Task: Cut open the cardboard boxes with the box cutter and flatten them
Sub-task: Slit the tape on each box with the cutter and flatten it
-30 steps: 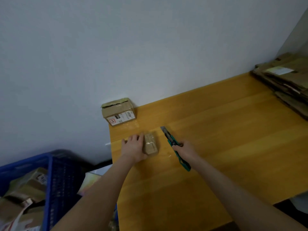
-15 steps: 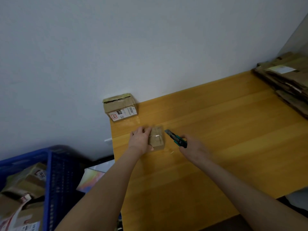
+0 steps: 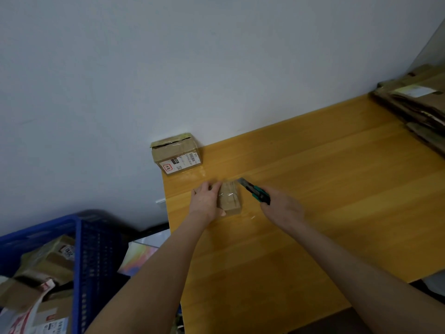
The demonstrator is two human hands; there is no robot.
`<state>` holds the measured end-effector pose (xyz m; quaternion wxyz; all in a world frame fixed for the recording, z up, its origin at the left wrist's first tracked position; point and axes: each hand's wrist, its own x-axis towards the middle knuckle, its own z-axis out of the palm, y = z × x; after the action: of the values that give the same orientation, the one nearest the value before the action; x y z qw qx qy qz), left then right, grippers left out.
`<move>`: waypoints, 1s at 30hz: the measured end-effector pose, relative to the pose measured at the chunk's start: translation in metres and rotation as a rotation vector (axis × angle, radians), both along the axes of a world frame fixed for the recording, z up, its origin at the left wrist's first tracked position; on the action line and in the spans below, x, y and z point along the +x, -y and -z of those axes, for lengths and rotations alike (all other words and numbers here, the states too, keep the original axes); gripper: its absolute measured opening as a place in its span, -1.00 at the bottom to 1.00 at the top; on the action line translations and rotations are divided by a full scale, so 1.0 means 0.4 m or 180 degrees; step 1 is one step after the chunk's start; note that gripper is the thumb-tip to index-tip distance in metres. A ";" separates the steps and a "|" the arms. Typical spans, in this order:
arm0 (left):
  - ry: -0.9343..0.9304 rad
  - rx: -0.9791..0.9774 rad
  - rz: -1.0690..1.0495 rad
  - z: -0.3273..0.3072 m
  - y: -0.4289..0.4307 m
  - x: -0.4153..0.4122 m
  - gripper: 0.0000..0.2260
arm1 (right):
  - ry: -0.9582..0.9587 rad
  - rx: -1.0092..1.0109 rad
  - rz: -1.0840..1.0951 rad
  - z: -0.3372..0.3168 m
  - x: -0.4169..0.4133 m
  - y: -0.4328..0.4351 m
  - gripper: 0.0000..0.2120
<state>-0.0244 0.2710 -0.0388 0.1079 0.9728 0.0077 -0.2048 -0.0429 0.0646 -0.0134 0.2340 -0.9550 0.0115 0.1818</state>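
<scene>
A yellow wooden table (image 3: 313, 201) meets a white wall in front of you. Left of it, a blue crate (image 3: 91, 249) holds packages. A labelled cardboard box (image 3: 177, 156) sits against the wall. Your left hand (image 3: 204, 203) grips the small taped box (image 3: 230, 197) on the table. Your right hand (image 3: 283, 208) grasps the green box cutter (image 3: 254, 191), its blade at the box's far right corner. Flattened cardboard (image 3: 414, 104) is stacked far right.

Small box (image 3: 230, 198) on table (image 3: 325, 201); box cutter (image 3: 252, 191) right; larger box (image 3: 177, 156) behind.
</scene>
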 end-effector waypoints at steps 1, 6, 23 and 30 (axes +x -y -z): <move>0.0000 -0.0004 -0.0005 0.001 0.000 0.000 -0.11 | -0.0062 -0.0048 0.0001 0.000 0.004 0.007 -0.62; 0.0034 -0.0025 -0.0036 0.003 0.001 -0.002 -0.12 | -0.0261 -0.0104 -0.0233 -0.003 -0.002 0.015 -0.61; 0.0101 -0.0030 -0.0072 0.006 0.004 -0.005 -0.14 | -0.0353 0.0022 -0.0410 -0.003 -0.014 0.020 -0.52; 0.0120 0.0021 -0.0020 0.012 0.002 -0.006 -0.12 | -0.0435 -0.0009 -0.0525 -0.008 -0.032 0.018 -0.51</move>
<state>-0.0270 0.2704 -0.0434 0.1054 0.9768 0.0094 -0.1861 -0.0559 0.0572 -0.0101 0.2157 -0.9384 -0.0509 0.2652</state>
